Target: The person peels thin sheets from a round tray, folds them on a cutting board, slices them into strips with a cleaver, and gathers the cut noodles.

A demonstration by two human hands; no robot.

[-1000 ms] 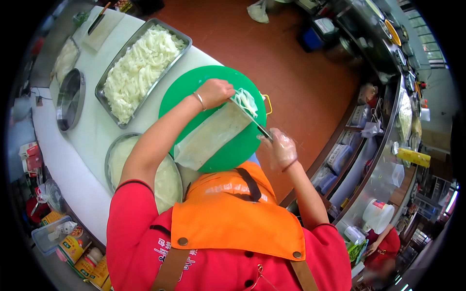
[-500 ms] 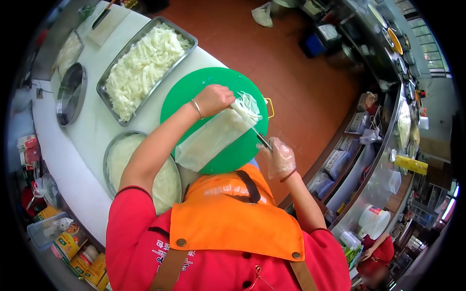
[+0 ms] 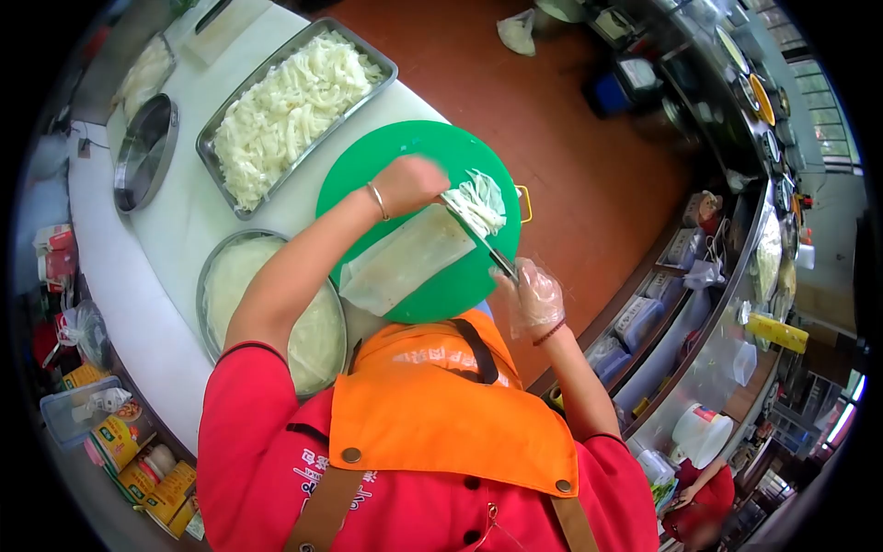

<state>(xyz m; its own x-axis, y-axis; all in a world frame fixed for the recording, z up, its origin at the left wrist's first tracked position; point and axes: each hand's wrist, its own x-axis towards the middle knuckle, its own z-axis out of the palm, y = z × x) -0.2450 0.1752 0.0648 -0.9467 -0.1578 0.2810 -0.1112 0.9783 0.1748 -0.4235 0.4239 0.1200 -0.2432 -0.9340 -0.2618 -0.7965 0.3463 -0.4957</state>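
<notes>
My right hand [image 3: 535, 299], in a clear plastic glove, is closed around the dark handle of a knife [image 3: 480, 241]. The blade lies across the right end of a folded, whitish translucent sheet [image 3: 409, 258] on the round green board [image 3: 359, 170]. Close to the blade's far end, my left hand [image 3: 414, 184] is closed and slightly blurred; whether its fingers grip anything is hidden. A small heap of cut white strips [image 3: 483, 201] rests right of the blade.
A metal tray [image 3: 204, 147] heaped with white strips [image 3: 285, 110] stands beyond the board. Left of the board is a round pan [image 3: 204, 299] holding pale sheets. Farther left sits another round pan [image 3: 145, 152]. A person in red [image 3: 704, 501] is at lower right.
The folded sheet has become shorter and the heap of strips beside the blade larger. My left hand and the knife have shifted along the sheet. The whole view has turned slightly.
</notes>
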